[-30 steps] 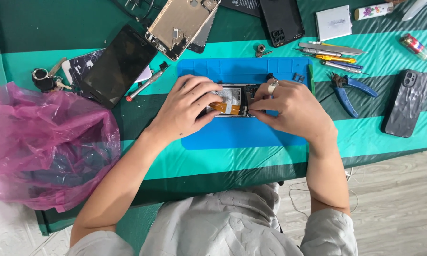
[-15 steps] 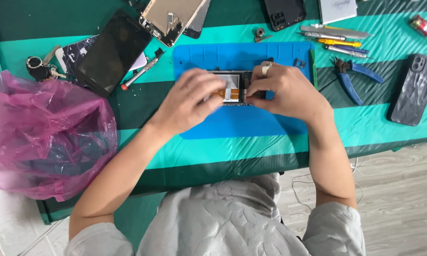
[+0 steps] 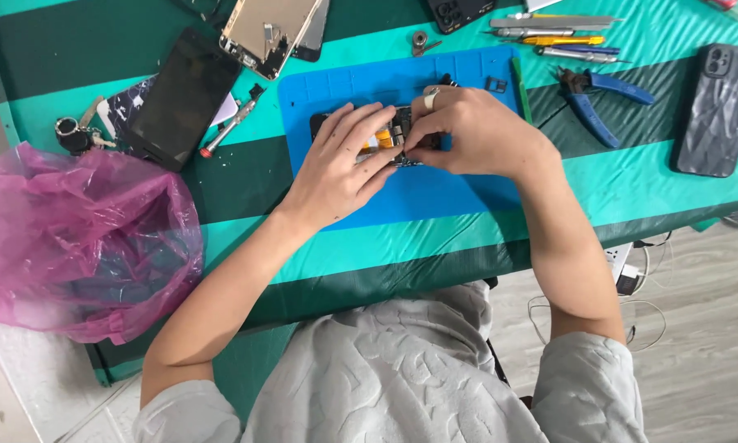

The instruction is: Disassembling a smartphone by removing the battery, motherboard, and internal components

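Observation:
An opened phone body [image 3: 389, 135] with orange and dark inner parts lies on a blue work mat [image 3: 435, 197]. My left hand [image 3: 340, 168] rests over its left half, fingers spread on it and holding it down. My right hand [image 3: 476, 131], with a ring on one finger, pinches at the phone's middle from the right. Whether a small tool is between the right fingers is hidden. Most of the phone is covered by both hands.
A pink plastic bag [image 3: 74, 238] sits at the left. A black phone screen [image 3: 180, 98], a metal phone frame [image 3: 271, 29] and a screwdriver [image 3: 231, 123] lie at the back left. Blue-handled pliers [image 3: 599, 102], tweezers and pens [image 3: 553, 33], and a black phone case [image 3: 713, 107] are at the right.
The view has shifted, with the mat and hands now higher and more central. Both hands stay on the phone; my right fingers have closed in tighter on its middle.

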